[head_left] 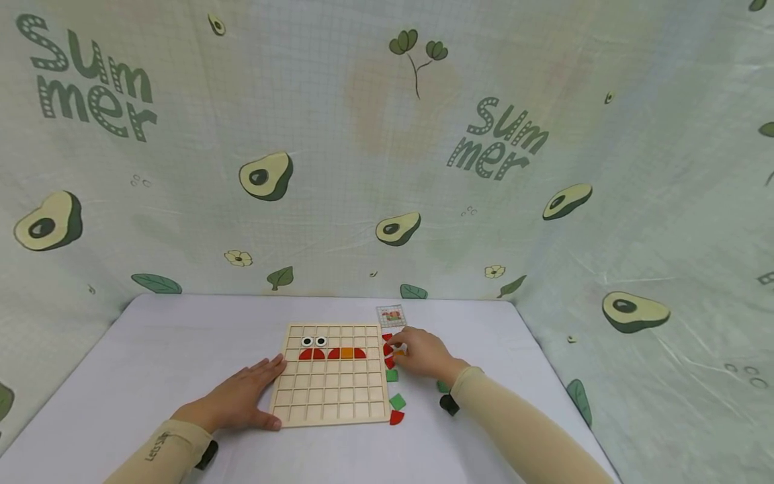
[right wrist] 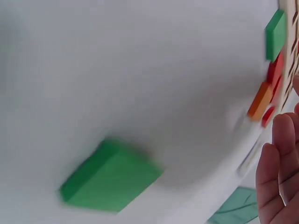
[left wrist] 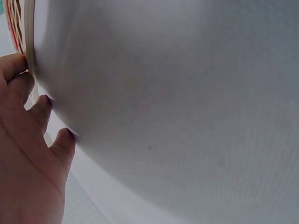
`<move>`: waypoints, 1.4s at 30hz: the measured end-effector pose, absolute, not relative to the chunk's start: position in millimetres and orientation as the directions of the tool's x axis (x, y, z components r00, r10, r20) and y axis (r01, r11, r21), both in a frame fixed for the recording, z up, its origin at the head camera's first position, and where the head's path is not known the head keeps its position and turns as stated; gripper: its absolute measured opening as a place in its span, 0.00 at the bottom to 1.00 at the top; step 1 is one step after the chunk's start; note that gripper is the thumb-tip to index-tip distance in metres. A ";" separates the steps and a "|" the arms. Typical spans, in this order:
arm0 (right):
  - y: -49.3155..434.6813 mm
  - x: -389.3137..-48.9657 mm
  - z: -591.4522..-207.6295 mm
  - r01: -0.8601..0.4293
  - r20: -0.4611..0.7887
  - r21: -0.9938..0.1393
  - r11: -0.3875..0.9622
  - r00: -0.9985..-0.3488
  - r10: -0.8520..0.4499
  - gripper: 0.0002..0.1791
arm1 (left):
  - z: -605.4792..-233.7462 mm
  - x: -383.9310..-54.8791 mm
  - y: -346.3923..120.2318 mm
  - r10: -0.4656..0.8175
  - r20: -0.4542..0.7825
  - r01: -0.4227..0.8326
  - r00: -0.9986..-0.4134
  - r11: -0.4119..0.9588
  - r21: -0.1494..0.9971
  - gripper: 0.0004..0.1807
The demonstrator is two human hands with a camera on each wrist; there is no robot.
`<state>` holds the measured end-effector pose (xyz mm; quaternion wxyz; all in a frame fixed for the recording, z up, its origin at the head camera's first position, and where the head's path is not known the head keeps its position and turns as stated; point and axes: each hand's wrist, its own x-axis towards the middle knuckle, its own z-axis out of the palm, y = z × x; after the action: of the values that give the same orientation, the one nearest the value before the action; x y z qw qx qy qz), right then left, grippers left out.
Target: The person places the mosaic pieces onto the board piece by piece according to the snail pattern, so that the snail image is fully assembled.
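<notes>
A square wooden grid board lies flat in front of me. Two eye discs sit in its upper left cells, above a row of red quarter-circle pieces and an orange square. My left hand rests at the board's left edge, fingers spread and thumb by the lower left corner. At the board's upper right edge, my right hand pinches a small red piece, mostly covered by the fingers. Other red pieces and an orange piece lie beside that hand.
Green pieces and a red quarter-circle lie along the board's right side. A picture card is behind the right hand. Another green piece lies near the right wrist. Printed cloth hangs around the white table.
</notes>
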<state>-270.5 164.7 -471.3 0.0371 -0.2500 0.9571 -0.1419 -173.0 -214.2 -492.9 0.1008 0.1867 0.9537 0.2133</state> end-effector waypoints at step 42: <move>287.8 -220.6 -483.4 -0.483 -0.032 -0.458 0.747 -0.830 -0.557 0.17 | -495.7 -174.5 -213.8 0.384 -0.134 0.293 -0.914 0.850 0.438 0.64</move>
<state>-220.6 287.8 -483.4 0.0836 -0.2792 0.9308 -0.2209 -174.5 -213.8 -495.7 0.1089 0.1769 0.9556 0.2092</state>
